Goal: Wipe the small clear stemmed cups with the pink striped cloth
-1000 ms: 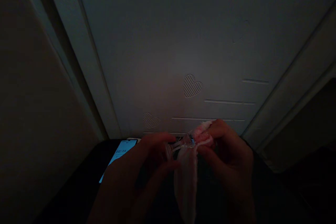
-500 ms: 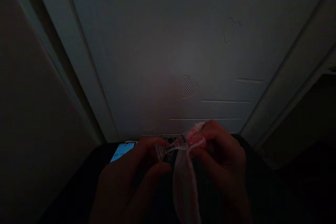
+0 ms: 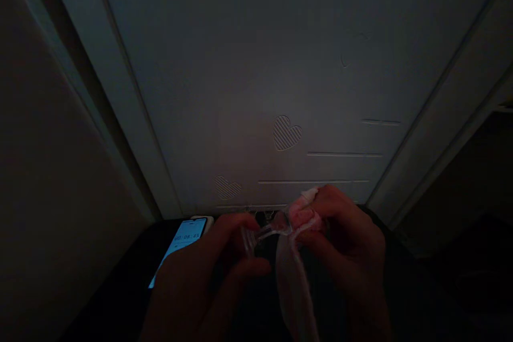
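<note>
In the dim head view, my left hand (image 3: 208,262) is closed around the foot end of a small clear stemmed glass (image 3: 276,225), which lies sideways between my hands. My right hand (image 3: 347,240) pinches a pink and white cloth (image 3: 302,214) at the glass's wide end. The bunched part of the cloth sits at the mouth of the glass; whether it reaches far inside is too dark to tell. A long strip of the cloth hangs down below my right fingers.
A lit phone (image 3: 182,240) showing a timer lies left of my left hand on a dark surface. Beyond my hands stands a pale panel (image 3: 240,75) with embossed hearts and lines. Something clear and shiny (image 3: 264,216), hard to make out, sits behind the glass.
Both hands, with the glass and cloth, have shifted slightly right. The hanging cloth has swung right, and more of the phone shows.
</note>
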Motion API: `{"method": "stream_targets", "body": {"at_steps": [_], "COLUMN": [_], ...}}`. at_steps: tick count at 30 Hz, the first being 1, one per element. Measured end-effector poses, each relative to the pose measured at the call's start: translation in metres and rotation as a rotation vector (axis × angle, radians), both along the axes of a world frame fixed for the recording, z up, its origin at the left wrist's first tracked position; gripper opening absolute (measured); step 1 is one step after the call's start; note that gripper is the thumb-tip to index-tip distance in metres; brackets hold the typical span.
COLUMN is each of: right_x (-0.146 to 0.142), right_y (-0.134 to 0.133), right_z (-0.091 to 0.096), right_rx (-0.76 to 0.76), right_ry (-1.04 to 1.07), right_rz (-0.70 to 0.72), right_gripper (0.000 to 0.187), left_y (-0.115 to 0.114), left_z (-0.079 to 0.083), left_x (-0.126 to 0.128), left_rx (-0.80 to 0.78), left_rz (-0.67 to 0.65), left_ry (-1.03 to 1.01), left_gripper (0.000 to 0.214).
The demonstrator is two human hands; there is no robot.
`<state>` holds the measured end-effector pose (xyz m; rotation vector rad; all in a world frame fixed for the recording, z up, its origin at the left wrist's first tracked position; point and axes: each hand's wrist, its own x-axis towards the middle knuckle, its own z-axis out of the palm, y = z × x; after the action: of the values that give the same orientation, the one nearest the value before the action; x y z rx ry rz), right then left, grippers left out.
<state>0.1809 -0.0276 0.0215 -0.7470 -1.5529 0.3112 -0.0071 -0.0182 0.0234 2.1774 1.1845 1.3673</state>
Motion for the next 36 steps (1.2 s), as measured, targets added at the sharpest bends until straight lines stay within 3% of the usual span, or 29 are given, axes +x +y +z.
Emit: {"method": "stream_targets", "body": {"at_steps": [4, 10, 18, 24, 27, 31, 36], "right_x": [0.002, 0.000, -0.001, -0.006, -0.008, -0.008, -0.007], "right_y": [0.000, 0.002, -0.001, -0.002, -0.004, -0.004, -0.003], "right_z": [-0.001, 0.003, 0.000, -0.001, -0.001, 0.001, 0.002], "right_rx": [0.022, 0.038, 0.020, -0.010, -0.039, -0.037, -0.033], "right_ry": [-0.021, -0.030, 0.000, 0.069, 0.092, 0.093, 0.112], "right_rz": [0.001, 0.009, -0.055, -0.022, -0.012, 0.006, 0.066], "right_gripper": [0.017, 0.016, 0.015, 0.017, 0.016, 0.018, 0.014], "left_y": [-0.002, -0.001, 0.002, 0.003, 0.003, 0.004, 0.003], "left_z": [0.000, -0.002, -0.005, -0.003, 0.009, 0.026, 0.019], "left_x": [0.002, -0.002, -0.004, 0.000, 0.006, 0.012, 0.008], "left_rx": [-0.020, -0.045, 0.116, 0.251, 0.208, 0.155, 0.116], "left_rz": [0.059, 0.034, 0.052, 0.050, 0.133, 0.141, 0.129], "left_ry": [-0.016, -0.015, 0.053, 0.093, 0.105, 0.120, 0.135], "left_gripper": [0.008, 0.015, 0.014, 0.012, 0.017, 0.023, 0.025]}}
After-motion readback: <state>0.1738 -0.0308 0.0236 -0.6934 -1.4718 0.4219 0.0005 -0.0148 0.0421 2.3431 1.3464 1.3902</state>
